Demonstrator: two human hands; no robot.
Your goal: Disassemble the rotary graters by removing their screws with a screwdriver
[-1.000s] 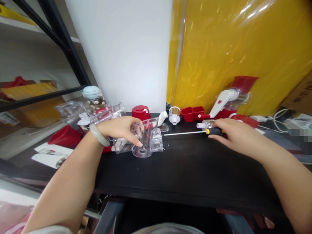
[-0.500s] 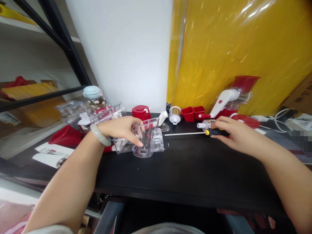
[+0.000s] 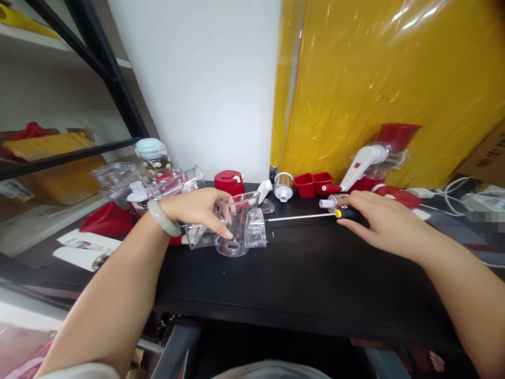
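Left hand [image 3: 193,208] grips clear part [image 3: 244,231]: hold steady on table [image 3: 300,273]. Right hand [image 3: 379,218] wraps screwdriver [image 3: 300,216] handle: grab firm, lift tip clear.

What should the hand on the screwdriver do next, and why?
Probably the right hand should curl round the screwdriver and lift it: the tool lies flat on the table, its shaft pointing at the clear housing, which the left hand grips.

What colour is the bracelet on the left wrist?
Pale green; the bracelet shows best in head view.
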